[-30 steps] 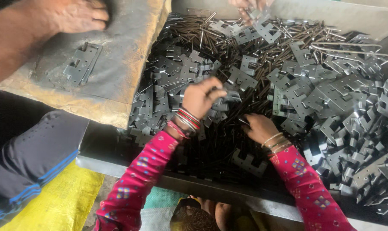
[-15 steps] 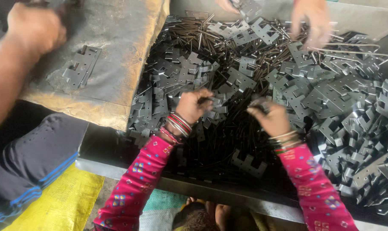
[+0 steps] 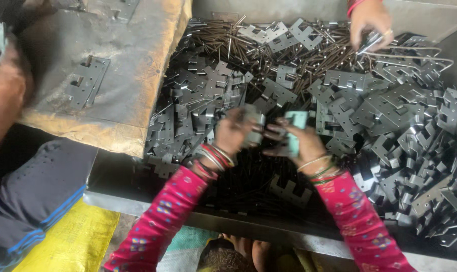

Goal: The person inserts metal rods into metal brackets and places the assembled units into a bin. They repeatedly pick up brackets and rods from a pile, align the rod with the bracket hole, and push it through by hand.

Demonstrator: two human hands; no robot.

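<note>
Grey metal plates are pinched in left hand and right hand; yellow sack is seen lower left.

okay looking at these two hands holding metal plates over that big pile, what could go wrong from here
1. Both hands are bare: the left hand and right hand each grip a stamped metal plate, whose cut edges could nick the fingers.
2. The thin rods poke out among the heaped plates, so reaching in could mean a jab.
3. Another person's hand works the same pile; hands could bump, or the heap could shift.
</note>
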